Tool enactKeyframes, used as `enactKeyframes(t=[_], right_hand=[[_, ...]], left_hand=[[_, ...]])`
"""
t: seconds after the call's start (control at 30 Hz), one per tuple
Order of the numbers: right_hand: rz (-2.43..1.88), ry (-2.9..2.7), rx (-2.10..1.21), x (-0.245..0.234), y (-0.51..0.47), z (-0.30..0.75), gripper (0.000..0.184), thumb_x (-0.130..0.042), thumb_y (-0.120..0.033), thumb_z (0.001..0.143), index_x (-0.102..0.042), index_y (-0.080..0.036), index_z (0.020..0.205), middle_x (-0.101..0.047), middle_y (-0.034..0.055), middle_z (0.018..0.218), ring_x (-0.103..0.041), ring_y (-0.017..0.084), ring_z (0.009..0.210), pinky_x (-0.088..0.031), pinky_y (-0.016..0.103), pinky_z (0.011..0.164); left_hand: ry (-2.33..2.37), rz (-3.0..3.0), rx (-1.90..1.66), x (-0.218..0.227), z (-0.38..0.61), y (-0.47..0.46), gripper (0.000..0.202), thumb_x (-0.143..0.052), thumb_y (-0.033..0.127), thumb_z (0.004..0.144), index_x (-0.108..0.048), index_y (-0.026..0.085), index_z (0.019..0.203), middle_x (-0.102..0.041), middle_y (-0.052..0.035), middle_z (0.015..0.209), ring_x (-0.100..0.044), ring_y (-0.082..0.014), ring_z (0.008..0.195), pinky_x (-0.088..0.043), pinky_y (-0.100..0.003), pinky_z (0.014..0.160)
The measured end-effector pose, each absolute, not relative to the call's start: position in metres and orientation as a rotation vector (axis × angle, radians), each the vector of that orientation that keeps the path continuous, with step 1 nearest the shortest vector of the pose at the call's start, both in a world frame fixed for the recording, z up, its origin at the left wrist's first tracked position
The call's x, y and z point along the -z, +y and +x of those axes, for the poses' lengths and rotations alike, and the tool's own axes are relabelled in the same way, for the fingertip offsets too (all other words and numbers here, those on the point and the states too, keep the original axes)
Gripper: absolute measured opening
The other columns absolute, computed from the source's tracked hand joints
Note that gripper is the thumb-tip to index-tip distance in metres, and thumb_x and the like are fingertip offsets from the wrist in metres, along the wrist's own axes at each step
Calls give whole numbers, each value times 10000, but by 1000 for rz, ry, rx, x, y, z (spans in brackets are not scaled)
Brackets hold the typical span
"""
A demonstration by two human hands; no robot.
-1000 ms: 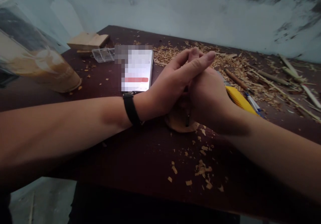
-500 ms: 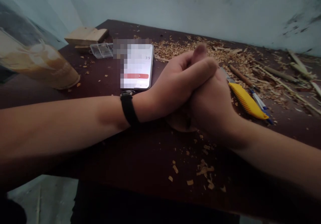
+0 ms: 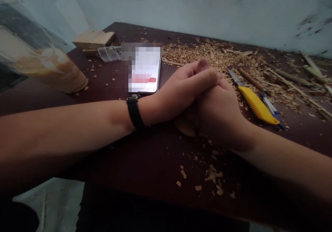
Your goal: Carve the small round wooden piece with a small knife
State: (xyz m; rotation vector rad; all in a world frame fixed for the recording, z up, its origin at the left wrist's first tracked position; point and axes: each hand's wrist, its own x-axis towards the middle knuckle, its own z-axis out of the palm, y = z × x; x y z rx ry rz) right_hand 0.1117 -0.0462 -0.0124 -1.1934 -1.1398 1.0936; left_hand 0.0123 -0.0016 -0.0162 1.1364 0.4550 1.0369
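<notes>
Left hand lies over the right hand, fingers wrapped across it; both press down together on a small rounded piece of pale wood resting on the dark brown tabletop. Only the wood's near edge shows beneath the palms. What the right hand's fingers enclose cannot be told. A black strap circles the left wrist. A yellow-handled utility knife lies just right of the hands, a lit phone just behind the left wrist, wood shavings beyond.
</notes>
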Motion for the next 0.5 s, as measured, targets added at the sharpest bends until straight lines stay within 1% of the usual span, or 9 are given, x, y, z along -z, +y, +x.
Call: enactKeyframes(t=[0.07,0.13,0.17,0.23,0.3,0.4,0.47,0.5], right_hand=[[-1175,-1011,-1188,8,-41,113,460,-709,-550,1134,-554,-267,805,-526,-35,658,-505,129,502,-457,256,447],[-1218,-908,-1208,2,-36,113,499,-721,-582,1133,-535,-265,795,-532,-28,686,-498,124,513,-456,242,440],[-1252,-873,-1186,-1,-33,112,504,-721,-593,1133,-534,-263,801,-532,-28,697,-493,120,517,-447,232,437],[-1297,-834,-1125,-4,-29,109,523,-732,-626,1118,-532,-259,804,-535,-24,710,-479,114,516,-409,218,419],[-1297,-847,-1082,-5,-27,107,515,-746,-631,1101,-539,-259,812,-556,-20,730,-501,120,528,-425,227,422],[-1251,-935,-1087,-6,-28,104,440,-691,-542,1153,-558,-268,836,-600,-20,752,-574,142,564,-494,258,465],[-1225,-984,-1108,-11,-30,104,436,-594,-446,1211,-540,-267,818,-585,-28,732,-568,133,578,-486,251,490],[-1241,-1013,-1112,-14,-32,104,451,-542,-378,1231,-522,-263,795,-567,-32,718,-550,123,584,-472,242,502]], left_hand=[[410,1058,-997,14,16,-2,355,-805,415,1018,-662,180,793,-620,17,730,-652,-67,648,-525,-152,609],[392,994,-954,10,18,0,409,-878,508,976,-663,196,822,-587,26,698,-624,-69,582,-508,-155,536],[403,981,-924,8,17,0,413,-902,522,959,-674,199,839,-572,29,684,-597,-70,544,-485,-160,490],[443,981,-864,3,14,2,381,-871,508,995,-694,198,861,-549,28,671,-550,-72,491,-441,-174,424],[469,985,-846,-2,10,3,350,-807,474,1049,-699,190,873,-562,20,693,-567,-73,500,-452,-173,419],[476,982,-891,-6,8,2,342,-730,433,1105,-702,181,875,-604,12,718,-619,-80,538,-515,-174,452],[467,994,-923,-6,10,2,336,-695,387,1140,-728,177,880,-624,10,729,-616,-72,547,-539,-170,488],[455,1004,-942,-6,11,2,335,-674,350,1157,-742,180,878,-641,5,754,-626,-66,571,-558,-163,530]])
